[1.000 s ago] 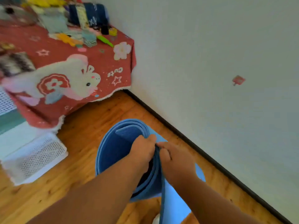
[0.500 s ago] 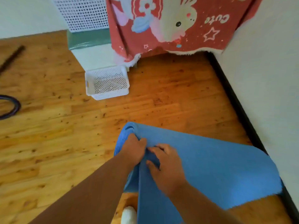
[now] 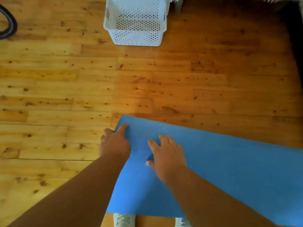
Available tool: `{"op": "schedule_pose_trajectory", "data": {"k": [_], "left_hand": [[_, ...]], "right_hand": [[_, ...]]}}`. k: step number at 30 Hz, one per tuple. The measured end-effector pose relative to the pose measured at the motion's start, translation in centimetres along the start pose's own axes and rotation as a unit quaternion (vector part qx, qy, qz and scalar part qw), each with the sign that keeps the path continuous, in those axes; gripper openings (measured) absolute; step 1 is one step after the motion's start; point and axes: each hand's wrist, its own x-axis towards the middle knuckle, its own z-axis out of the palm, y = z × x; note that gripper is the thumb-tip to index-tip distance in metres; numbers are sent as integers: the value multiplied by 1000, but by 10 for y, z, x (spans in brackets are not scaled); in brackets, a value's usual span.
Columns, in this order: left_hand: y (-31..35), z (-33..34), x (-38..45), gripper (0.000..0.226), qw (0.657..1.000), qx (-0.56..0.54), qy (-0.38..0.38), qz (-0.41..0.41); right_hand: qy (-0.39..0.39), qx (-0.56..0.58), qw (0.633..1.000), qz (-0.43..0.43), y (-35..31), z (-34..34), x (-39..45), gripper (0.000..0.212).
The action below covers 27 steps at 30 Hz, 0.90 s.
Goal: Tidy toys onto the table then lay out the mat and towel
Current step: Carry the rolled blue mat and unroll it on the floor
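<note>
Blue foam mat [image 3: 213,169]: spread flat on knotty pine plank floor [image 3: 65,95]; runs off frame right
Left hand [image 3: 114,145]: open, at mat's near corner; forefinger on top, other fingers off the edge
Right hand [image 3: 167,158]: open, palm down on mat
Progress: mat seemingly nearly laid; towel pending
Hidden: towel, toys, desk unseen; white perforated plastic basket [image 3: 136,38] appears empty, cropped at top

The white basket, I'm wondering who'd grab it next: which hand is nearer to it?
Left, narrowly. The left hand rests at the blue mat's left corner, almost straight below the white basket. The right hand lies flat on the mat, slightly farther back.
</note>
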Motion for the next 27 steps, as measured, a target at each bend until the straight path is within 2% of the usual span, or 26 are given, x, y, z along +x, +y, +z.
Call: {"op": "schedule_pose_trajectory", "data": {"k": [5, 8, 13, 16, 20, 23, 27], "left_hand": [[-46, 40, 19, 52, 992, -31, -30, -120], [-50, 52, 17, 47, 993, 9, -32, -112], [-29, 77, -13, 49, 997, 77, 1, 21], [0, 89, -42, 47, 990, 101, 19, 93], [35, 115, -82, 54, 980, 93, 2, 177], [55, 125, -110, 64, 963, 121, -6, 239], [74, 140, -160, 93, 912, 206, -103, 339]], "right_hand": [[-32, -9, 999, -5, 35, 46, -6, 46], [-30, -29, 999, -10, 62, 55, -15, 46], [-30, -37, 999, -21, 76, 55, -8, 45], [-22, -49, 999, 4, 79, 54, -9, 44], [-3, -47, 998, 36, 96, 53, -19, 42], [15, -52, 996, 72, 121, 48, -38, 42], [-1, -77, 991, 109, 160, 50, -91, 45]]}}
